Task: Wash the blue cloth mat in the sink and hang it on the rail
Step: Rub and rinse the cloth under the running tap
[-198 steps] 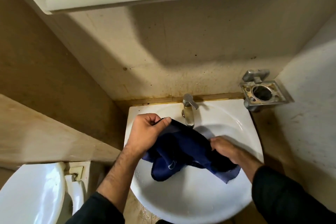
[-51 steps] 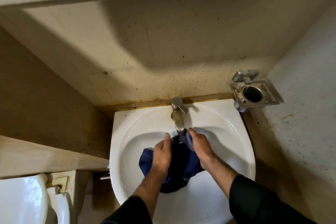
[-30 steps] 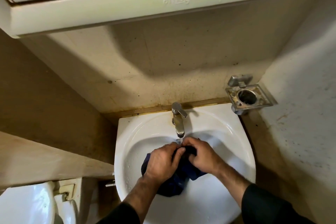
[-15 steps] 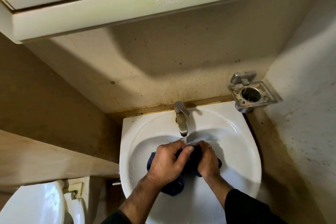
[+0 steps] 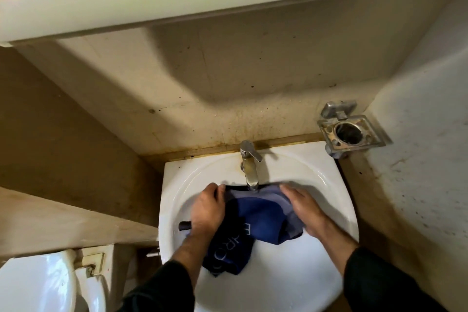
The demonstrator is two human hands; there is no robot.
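Half a second ago the mat (image 5: 255,220) was bunched between both hands; now it lies opened out in the sink (image 5: 336,200) under the tap (image 5: 249,167), left hand (image 5: 207,210) gripping its 9 o'clock edge, right hand (image 5: 304,206) pressed flat at 3 o'clock, so washing continues, hanging pending.

You are looking at a dim, yellowish scene lit from above. The cabinet (image 5: 152,2) casts a broad shadow down the back wall (image 5: 253,83) at twelve o'clock. The white sink (image 5: 316,180) shows soft glare, as does the toilet (image 5: 38,284) at seven o'clock. Straight edges bow towards the corners, and fine detail looks soft.
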